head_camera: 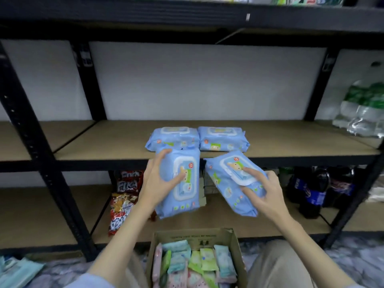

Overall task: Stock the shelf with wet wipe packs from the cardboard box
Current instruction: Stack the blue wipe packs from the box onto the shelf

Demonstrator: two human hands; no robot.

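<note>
This looks like a small shop or its stockroom. A black metal rack with tan wooden shelf boards (pixel 291 140) fills most of the frame, set against a plain white wall. Goods sit in groups: blue plastic wet wipe packs (pixel 223 139) at the centre, red snack bags (pixel 124 196) at lower left, dark cola bottles (pixel 315 188) at lower right, and shrink-wrapped clear bottles with green labels (pixel 361 109) at right. An open brown cardboard box (pixel 234 240) packed with pastel wipe packs stands at the bottom centre.

Black metal racking (pixel 31 142) against white wall (pixel 207 80).
</note>
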